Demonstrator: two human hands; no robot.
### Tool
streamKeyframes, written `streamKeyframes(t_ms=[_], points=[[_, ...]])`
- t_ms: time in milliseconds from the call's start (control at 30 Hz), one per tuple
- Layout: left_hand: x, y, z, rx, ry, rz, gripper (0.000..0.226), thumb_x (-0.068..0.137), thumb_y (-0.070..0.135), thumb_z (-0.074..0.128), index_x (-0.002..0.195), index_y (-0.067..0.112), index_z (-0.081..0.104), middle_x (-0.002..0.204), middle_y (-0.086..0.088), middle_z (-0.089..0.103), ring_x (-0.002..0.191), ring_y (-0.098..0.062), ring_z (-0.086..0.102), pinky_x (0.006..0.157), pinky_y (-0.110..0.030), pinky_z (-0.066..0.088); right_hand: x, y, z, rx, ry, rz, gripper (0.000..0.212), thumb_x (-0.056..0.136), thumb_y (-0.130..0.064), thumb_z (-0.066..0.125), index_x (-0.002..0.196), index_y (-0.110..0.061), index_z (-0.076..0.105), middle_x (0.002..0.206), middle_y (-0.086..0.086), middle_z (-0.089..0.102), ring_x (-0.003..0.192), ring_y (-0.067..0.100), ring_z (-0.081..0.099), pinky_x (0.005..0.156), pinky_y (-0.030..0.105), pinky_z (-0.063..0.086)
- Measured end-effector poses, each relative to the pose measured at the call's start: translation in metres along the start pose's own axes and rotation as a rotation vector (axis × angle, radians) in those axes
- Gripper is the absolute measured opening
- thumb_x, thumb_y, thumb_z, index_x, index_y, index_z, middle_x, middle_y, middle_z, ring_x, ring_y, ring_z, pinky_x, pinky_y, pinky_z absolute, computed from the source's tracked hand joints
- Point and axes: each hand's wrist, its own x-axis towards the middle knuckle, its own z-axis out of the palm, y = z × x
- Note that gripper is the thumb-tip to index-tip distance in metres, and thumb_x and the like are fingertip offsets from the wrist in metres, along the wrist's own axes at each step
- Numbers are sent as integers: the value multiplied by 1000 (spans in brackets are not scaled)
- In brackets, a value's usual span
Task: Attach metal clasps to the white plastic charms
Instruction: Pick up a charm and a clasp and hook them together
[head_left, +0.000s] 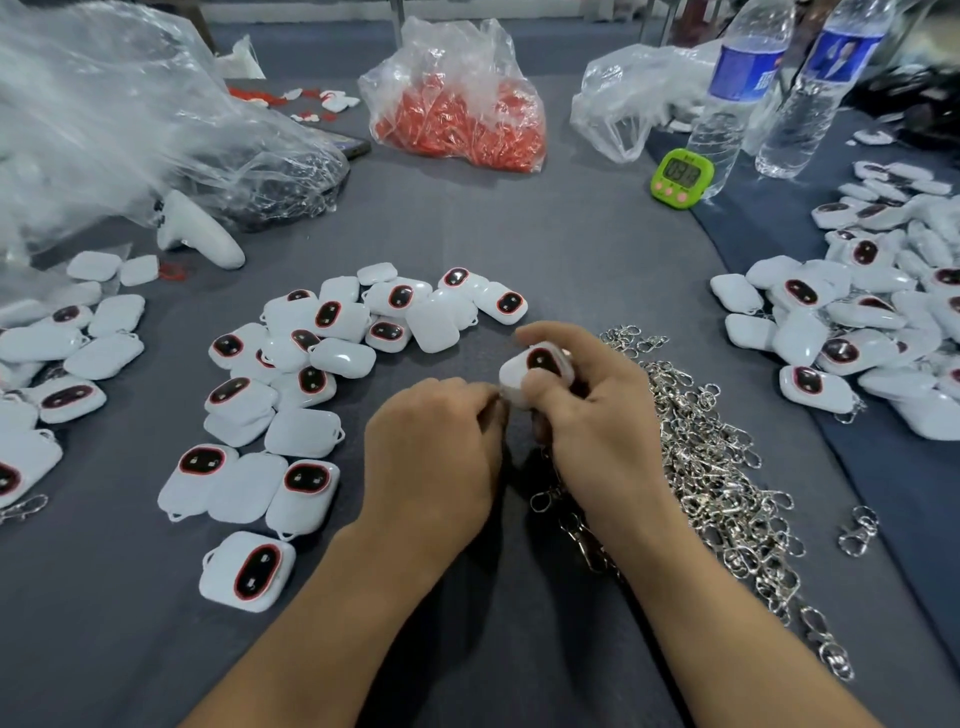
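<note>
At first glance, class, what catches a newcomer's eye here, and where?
At centre, the right hand grips a white plastic charm with a red-rimmed dark oval, the left hand at its edge. A glittering heap of silver metal clasps lies just right of them; a clear bag of red pieces sits far back.

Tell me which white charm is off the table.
The charm gripped by the right hand, dark oval facing up; all others lie on the cloth.

Grey cloth-covered table (545, 234), darker blue cloth (878, 467) overlapping its right side, soft even light
</note>
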Motion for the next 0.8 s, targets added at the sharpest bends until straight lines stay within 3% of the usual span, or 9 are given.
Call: streamKeyframes(t_ms=[33, 100, 200, 300, 433, 500, 567, 667, 800], points=[[2, -3, 0, -184, -45, -61, 11, 90, 31, 69, 83, 27, 76, 69, 4, 67, 70, -20, 61, 59, -34, 40, 3, -2, -3, 118, -1, 69, 32, 92, 3, 61, 103, -23, 75, 67, -4, 60, 51, 13, 49, 51, 27, 39], [8, -6, -3, -589, -88, -190, 17, 91, 30, 70, 85, 44, 78, 75, 16, 74, 76, -6, 68, 66, -21, 49, 7, -5, -6, 389, -34, 207, 29, 95, 6, 55, 108, -12, 73, 67, 7, 59, 45, 16, 44, 45, 27, 31], [13, -9, -7, -802, -160, -242, 25, 91, 22, 73, 82, 45, 79, 72, 24, 73, 68, 11, 64, 64, -4, 43, 7, -9, -5, 613, -89, 345, 28, 96, 6, 53, 110, -7, 73, 70, 9, 63, 43, 15, 43, 46, 28, 29], [11, -8, -7, -792, -184, -231, 21, 91, 24, 72, 84, 42, 80, 71, 20, 74, 67, 7, 65, 62, -9, 45, 4, -9, -1, 656, -70, 371, 29, 95, 7, 53, 105, -9, 75, 71, 4, 65, 43, 13, 42, 45, 25, 32], [7, -10, -5, -392, -85, -112, 24, 85, 39, 63, 77, 23, 79, 64, 2, 66, 67, -20, 61, 64, -41, 48, 0, -5, 2, 387, -14, 161, 32, 93, 7, 58, 101, -19, 76, 65, -5, 59, 46, 12, 43, 46, 24, 34], [6, -8, -4, -11, -62, 64, 27, 85, 37, 63, 70, 18, 74, 62, -1, 61, 63, -23, 55, 57, -37, 42, -5, -3, 5, 21, -8, -33, 32, 90, -1, 65, 102, -29, 76, 67, -14, 62, 53, 5, 52, 52, 17, 40], [5, -6, -4, 158, -26, 146, 23, 82, 26, 74, 63, 16, 70, 59, -3, 58, 57, -25, 51, 54, -31, 33, -8, -2, 9, -155, -11, -109, 32, 90, -9, 70, 104, -37, 75, 75, -18, 66, 66, 4, 61, 61, 11, 43], [2, -3, 2, 71, 11, 79, 17, 86, 27, 72, 70, 20, 72, 62, 0, 60, 60, -22, 51, 57, -30, 30, -2, -1, 5, -50, 5, -35, 29, 89, -9, 67, 101, -34, 74, 70, -14, 63, 58, 5, 56, 57, 18, 45], [8, -9, 4, -431, -147, -163, 23, 88, 47, 60, 79, 32, 75, 58, 8, 62, 55, -4, 53, 52, -25, 38, 5, -6, -2, 185, -25, 82, 28, 92, 1, 60, 99, -21, 75, 62, 2, 56, 46, 14, 46, 44, 23, 39]])
